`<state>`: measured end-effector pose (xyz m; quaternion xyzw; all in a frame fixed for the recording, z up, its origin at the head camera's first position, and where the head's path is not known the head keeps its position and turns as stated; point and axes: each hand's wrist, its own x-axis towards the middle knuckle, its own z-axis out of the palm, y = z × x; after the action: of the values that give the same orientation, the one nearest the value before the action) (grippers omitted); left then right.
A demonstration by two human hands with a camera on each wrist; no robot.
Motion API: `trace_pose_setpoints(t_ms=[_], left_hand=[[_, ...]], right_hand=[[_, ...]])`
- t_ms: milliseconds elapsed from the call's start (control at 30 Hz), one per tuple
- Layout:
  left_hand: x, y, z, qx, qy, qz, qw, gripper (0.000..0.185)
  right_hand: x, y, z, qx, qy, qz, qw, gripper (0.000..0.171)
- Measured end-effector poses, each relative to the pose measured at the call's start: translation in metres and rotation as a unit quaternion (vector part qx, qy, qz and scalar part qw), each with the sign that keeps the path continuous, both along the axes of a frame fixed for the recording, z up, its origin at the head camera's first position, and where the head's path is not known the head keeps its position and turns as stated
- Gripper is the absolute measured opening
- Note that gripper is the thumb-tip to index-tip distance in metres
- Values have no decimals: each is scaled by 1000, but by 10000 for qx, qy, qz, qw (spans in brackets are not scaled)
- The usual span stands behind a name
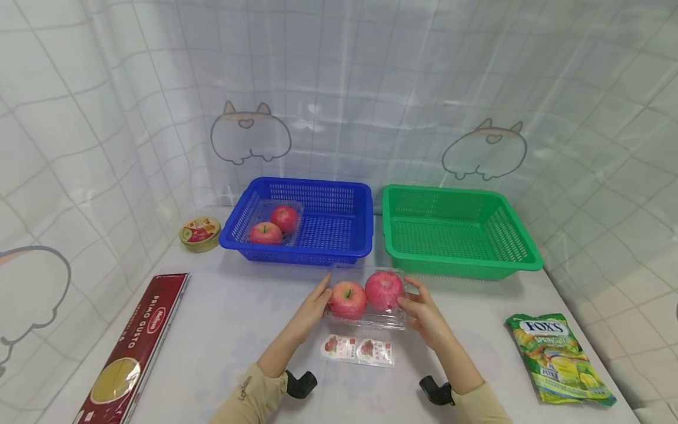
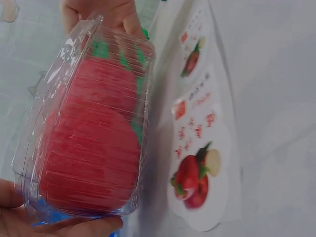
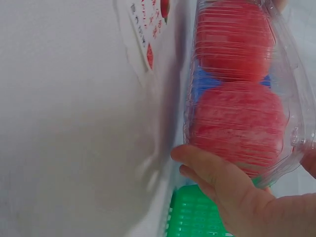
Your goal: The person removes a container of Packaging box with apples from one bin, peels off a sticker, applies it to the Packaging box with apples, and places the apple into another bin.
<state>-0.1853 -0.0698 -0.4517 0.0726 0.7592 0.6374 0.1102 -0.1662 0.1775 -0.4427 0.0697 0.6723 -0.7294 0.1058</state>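
A clear plastic clamshell box (image 1: 371,321) with two red apples (image 1: 348,300) inside is held up above the table between both hands. My left hand (image 1: 312,306) grips its left end, and my right hand (image 1: 425,312) grips its right end. In the left wrist view the ribbed box (image 2: 94,128) appears closed, with fingers (image 2: 94,227) beneath its near end. The right wrist view shows the right hand (image 3: 232,187) curled around the other end. Just below the box lies a strip of two apple-printed stickers (image 1: 358,350), flat on the table and untouched.
A blue basket (image 1: 302,254) behind holds another clear box of two apples (image 1: 266,233). Right of it stands a green basket (image 1: 461,268). A round tin (image 1: 200,233) and a long red spaghetti pack (image 1: 135,341) lie left; a green FOX'S candy bag (image 1: 561,359) lies right.
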Motion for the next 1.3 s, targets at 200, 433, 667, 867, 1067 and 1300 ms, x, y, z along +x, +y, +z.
trace_pose_setpoints(t_ms=[200,433,667,867,1067,1300], left_hand=[[-1,0,-6,5,9,69,10000,48],[-1,-1,-11,-74,-25,144,9999,48],[0,-1,-10,-130,71,149,9998,48],[0,0,-9,-194,112,160,9996,48],[-1,0,-8,-229,130,61,9996,50],[5,-9,-6,-162,-239,163,9995,70]], right_hand=[[-2,-1,-3,-8,23,18,10000,61],[-2,-3,-8,-16,-65,-52,10000,60],[-3,-5,-11,45,-46,-93,9999,59],[-2,-5,-11,103,-35,-57,9999,59],[0,-5,-9,290,3,35,9996,59],[4,0,-5,556,288,53,9980,64]])
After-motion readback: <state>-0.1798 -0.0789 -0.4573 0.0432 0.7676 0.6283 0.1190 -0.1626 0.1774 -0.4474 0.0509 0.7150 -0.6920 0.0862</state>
